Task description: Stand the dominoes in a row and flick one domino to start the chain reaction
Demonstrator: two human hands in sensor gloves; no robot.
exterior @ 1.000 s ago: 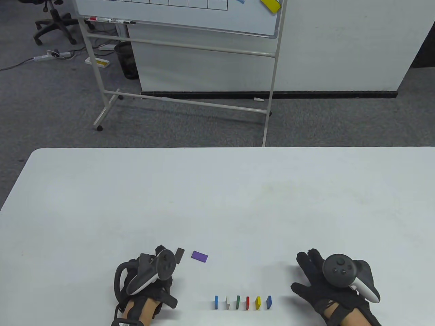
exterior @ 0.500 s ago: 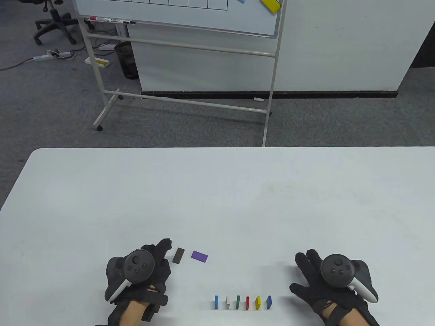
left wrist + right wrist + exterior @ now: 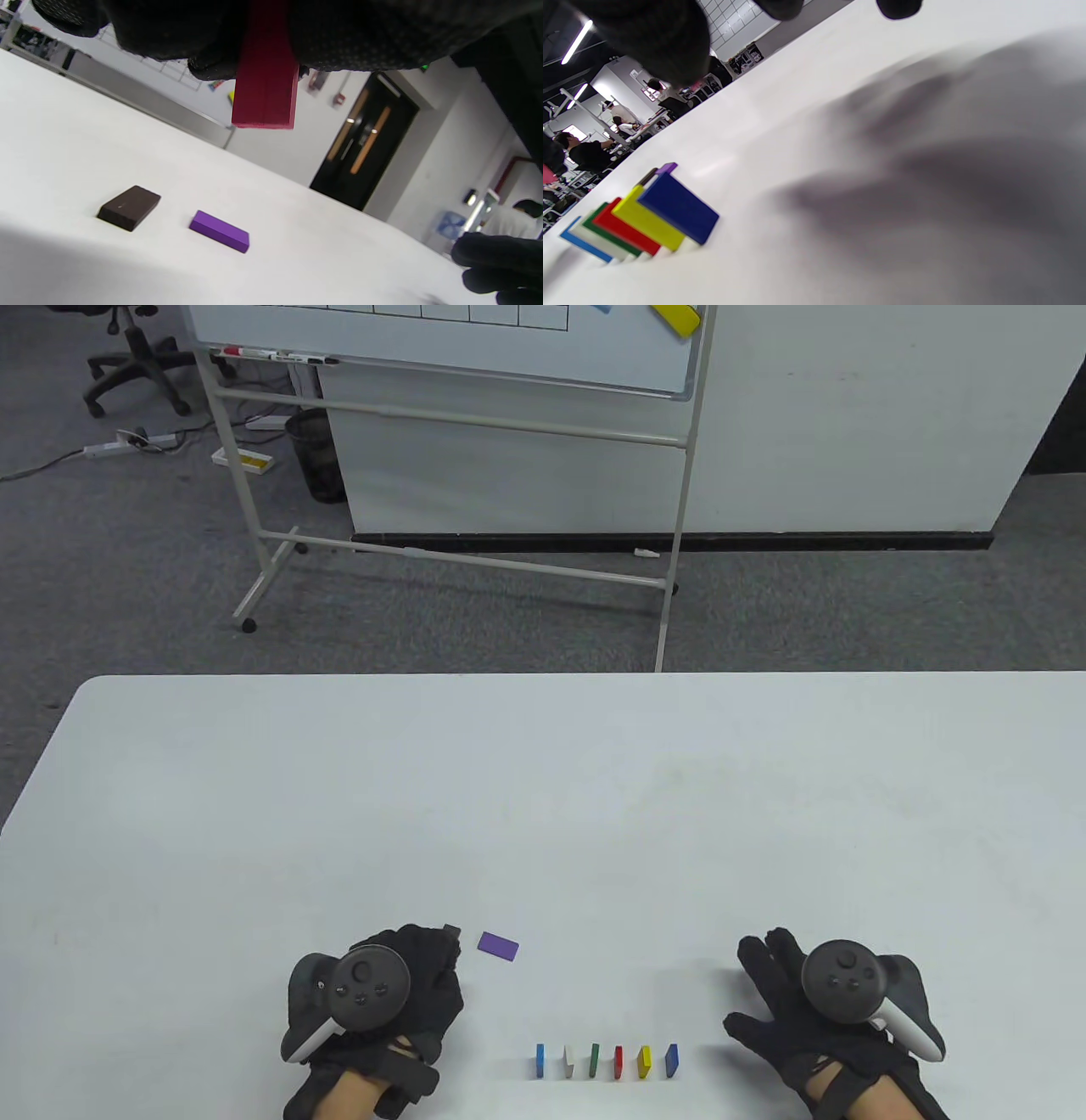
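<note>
A dark red domino (image 3: 265, 84) is pinched in the curled fingers of the left hand (image 3: 399, 984), above the brown domino (image 3: 128, 207) left of the row of six standing dominoes (image 3: 606, 1060). The right hand (image 3: 806, 1018) is laid flat, fingers spread, right of the row.

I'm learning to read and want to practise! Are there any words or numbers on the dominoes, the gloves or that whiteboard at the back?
Standing dominoes: plain colours, no text.
Purple domino and brown domino: blank.
Dark red domino held in the left hand: blank.
Whiteboard: only a drawn grid, with no readable writing.
Markers on its tray: labels too small to read.
</note>
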